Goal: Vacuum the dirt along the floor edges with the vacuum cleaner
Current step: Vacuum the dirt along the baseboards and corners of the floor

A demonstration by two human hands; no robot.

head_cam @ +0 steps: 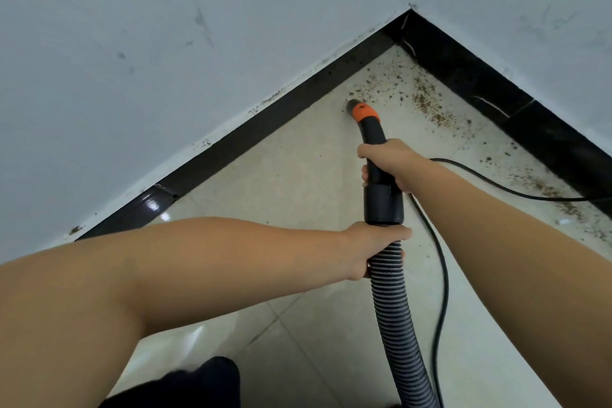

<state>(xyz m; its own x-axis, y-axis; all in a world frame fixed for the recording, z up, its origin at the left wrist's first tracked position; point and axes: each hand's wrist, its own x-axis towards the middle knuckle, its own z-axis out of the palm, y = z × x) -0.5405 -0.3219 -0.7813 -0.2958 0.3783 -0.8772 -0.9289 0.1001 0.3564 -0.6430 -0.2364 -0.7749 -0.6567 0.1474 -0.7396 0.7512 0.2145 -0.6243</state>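
Observation:
The vacuum's black nozzle, ringed by an orange collar, points down at the pale tile floor close to the left skirting. My right hand grips the black handle tube just behind the nozzle. My left hand holds the ribbed grey hose right below the black cuff. Brown dirt lies scattered in the corner ahead of the nozzle and along the right skirting.
Two white scuffed walls meet at a corner, edged by black skirting. A black power cord runs over the tiles to the right of the hose and off to the right. A dark shape sits at the bottom edge.

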